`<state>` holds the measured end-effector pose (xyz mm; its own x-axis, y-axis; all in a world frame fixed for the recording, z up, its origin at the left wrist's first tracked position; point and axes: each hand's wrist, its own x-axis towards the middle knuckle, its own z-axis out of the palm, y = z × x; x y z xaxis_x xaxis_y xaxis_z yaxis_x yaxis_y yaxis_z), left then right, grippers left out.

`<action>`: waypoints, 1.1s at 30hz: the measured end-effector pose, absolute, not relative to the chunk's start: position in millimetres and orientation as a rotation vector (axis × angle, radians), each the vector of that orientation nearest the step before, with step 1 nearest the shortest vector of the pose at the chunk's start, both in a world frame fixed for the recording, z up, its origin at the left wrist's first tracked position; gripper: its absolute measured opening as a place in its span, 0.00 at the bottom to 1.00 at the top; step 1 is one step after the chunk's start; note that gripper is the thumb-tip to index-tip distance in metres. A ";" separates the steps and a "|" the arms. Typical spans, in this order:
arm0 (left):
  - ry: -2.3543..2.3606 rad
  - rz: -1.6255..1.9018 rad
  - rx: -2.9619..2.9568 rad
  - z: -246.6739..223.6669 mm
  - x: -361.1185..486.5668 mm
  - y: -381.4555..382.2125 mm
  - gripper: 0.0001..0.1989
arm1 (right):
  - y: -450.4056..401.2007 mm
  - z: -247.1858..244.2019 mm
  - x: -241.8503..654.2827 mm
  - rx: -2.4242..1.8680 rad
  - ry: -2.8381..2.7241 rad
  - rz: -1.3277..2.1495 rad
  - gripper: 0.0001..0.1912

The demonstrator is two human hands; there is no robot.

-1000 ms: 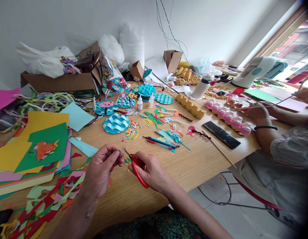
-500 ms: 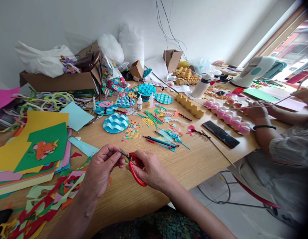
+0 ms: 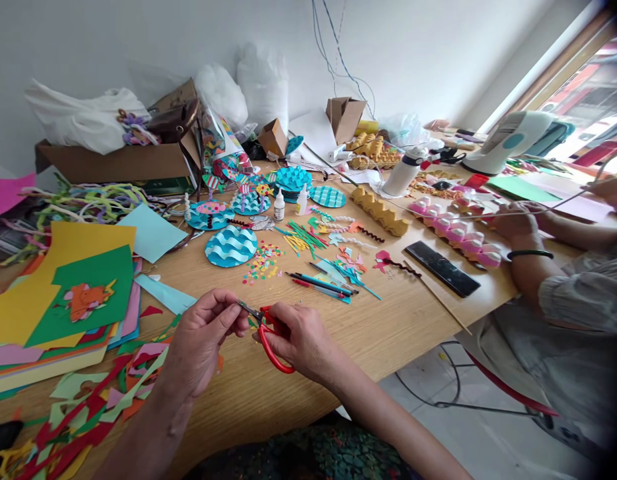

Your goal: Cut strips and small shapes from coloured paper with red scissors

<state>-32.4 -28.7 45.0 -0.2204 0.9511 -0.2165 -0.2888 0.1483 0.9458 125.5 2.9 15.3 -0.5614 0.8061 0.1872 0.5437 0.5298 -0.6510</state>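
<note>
Red-handled scissors are gripped in my right hand, their blades pointing left. The blade tips reach the fingertips of my left hand, which are pinched together. Whatever lies between those fingers is too small and hidden to name. Both hands hover over the near edge of the wooden table. Beyond them lie a heap of tiny paper dots and some dark pencils. Paper scraps in several colours lie left of my left hand.
Coloured paper sheets are stacked at left. Blue wavy discs, glue bottles and egg-carton strips stand farther back. A black phone lies at right. Another person's hands hold a long pale strand there.
Hardly anything differs. The view has shifted very slightly, and the scissors' tips stay at my left fingertips.
</note>
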 end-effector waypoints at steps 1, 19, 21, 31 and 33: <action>1.261 1.364 0.742 45.1 -32.4 -28.9 0.09 | 3.0 15.3 125.3 -1.104 -2.298 0.752 0.10; 1.264 1.383 0.742 42.4 -35.3 -31.1 0.09 | 2.1 14.0 127.1 -1.104 -2.262 0.843 0.13; 1.277 1.374 0.769 40.1 -36.9 -30.9 0.08 | 1.6 15.5 128.6 -1.088 -2.222 0.930 0.14; 1.392 1.214 1.101 33.1 -38.7 -30.3 0.03 | 15.4 33.2 121.8 -0.963 -1.945 1.165 0.05; 1.413 1.183 1.129 33.7 -38.2 -29.8 0.04 | 17.9 36.4 118.4 -0.942 -1.974 1.131 0.04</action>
<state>-38.2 -29.8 33.7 -0.1318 0.9864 -0.0981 0.0770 0.1088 0.9911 118.4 17.9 36.4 -0.5180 0.8337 0.1912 0.2563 0.3646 -0.8952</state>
